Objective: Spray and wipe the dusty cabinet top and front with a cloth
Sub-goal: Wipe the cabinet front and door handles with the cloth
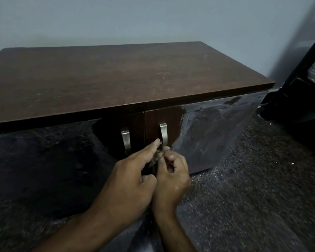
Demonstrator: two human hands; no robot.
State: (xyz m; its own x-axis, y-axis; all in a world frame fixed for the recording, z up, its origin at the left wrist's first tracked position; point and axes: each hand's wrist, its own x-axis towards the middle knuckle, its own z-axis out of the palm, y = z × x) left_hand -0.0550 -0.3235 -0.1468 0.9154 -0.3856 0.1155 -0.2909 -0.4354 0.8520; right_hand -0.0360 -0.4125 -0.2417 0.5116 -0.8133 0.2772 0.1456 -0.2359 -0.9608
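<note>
Fingers pinch crumpled cloth against upright right handle.

Dark wood cabinet, dusty top, crumpled tan cloth at rt handle

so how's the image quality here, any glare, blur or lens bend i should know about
Head view: dim, flat light; pale streaky glare on the glossy right door; wide-angle bend in the cabinet top edges; floor smeared toward the corners. The left hand, right hand, cloth and right handle are fairly sharp.
</note>
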